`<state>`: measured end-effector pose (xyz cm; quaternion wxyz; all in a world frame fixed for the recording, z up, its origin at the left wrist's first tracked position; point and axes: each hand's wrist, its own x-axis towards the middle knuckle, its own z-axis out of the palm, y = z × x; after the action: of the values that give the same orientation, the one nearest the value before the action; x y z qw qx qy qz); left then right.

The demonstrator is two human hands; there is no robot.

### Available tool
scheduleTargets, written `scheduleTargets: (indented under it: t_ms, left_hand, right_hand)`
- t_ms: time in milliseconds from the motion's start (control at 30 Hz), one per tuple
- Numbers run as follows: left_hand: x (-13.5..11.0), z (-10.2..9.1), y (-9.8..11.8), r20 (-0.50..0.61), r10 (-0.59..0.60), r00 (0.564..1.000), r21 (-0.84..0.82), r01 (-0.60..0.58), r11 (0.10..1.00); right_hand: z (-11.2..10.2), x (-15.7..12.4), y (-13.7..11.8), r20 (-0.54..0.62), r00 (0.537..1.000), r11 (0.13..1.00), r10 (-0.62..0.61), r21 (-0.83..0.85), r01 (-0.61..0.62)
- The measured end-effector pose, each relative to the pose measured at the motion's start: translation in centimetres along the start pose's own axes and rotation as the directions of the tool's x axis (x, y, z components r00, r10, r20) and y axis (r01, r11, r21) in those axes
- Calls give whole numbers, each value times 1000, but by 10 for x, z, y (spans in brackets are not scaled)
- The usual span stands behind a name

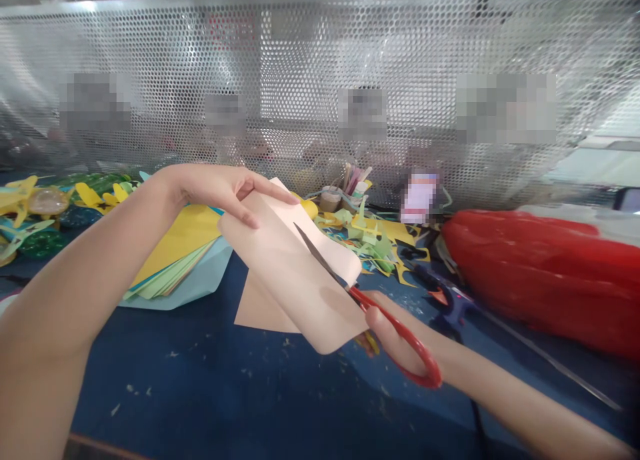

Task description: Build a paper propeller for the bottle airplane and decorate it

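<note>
My left hand grips the upper end of a pale pink sheet of paper, fingers spread over its top edge and the thumb on the near face. In my right hand is a pair of red-handled scissors. One dark blade lies over the near face of the paper, pointing up and left; the other blade is hidden behind it. The sheet is curled along the line of the blade. Under it, on the blue tabletop, lies another pale sheet.
Left of the paper lies a fanned stack of yellow, green and blue sheets. Paper scraps are heaped behind. On the right are a glue gun, a red plastic bag and a phone. A perforated metal screen closes off the back.
</note>
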<state>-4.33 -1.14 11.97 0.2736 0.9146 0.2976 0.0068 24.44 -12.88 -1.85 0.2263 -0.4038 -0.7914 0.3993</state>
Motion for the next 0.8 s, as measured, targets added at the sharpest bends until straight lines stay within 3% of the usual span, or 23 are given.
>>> scheduleTargets:
  t_ms: [800]
  left_hand:
    - [3, 1, -3, -12, 3, 1000, 18, -3, 1000]
  right_hand:
    - [2, 3, -1, -41, 998, 999, -41, 6, 41]
